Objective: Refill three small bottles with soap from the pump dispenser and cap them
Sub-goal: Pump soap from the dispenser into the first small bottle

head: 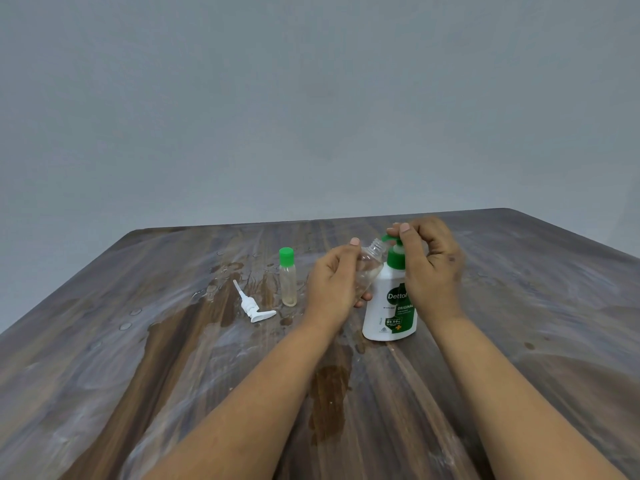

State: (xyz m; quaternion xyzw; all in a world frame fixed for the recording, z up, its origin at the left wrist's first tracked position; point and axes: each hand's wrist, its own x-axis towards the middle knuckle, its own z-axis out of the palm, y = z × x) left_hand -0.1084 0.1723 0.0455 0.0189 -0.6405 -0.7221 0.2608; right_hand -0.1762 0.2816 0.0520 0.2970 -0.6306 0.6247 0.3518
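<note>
Left hand [332, 278] grips our uncapped clear plastic small bottle [369, 268], tilted, mouth at nozzle of white green-topped pump dispenser [391, 306] mid-counter [519, 341]. Right hand [429, 268] fingers curl onto pump head. Risk: narrow mouth slips off nozzle, soap spills onto wet counter.

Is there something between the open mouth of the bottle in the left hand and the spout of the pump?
Nothing visible. The left hand tilts the open bottle so its mouth is right under the spout, and the right hand rests on the pump head.
</note>
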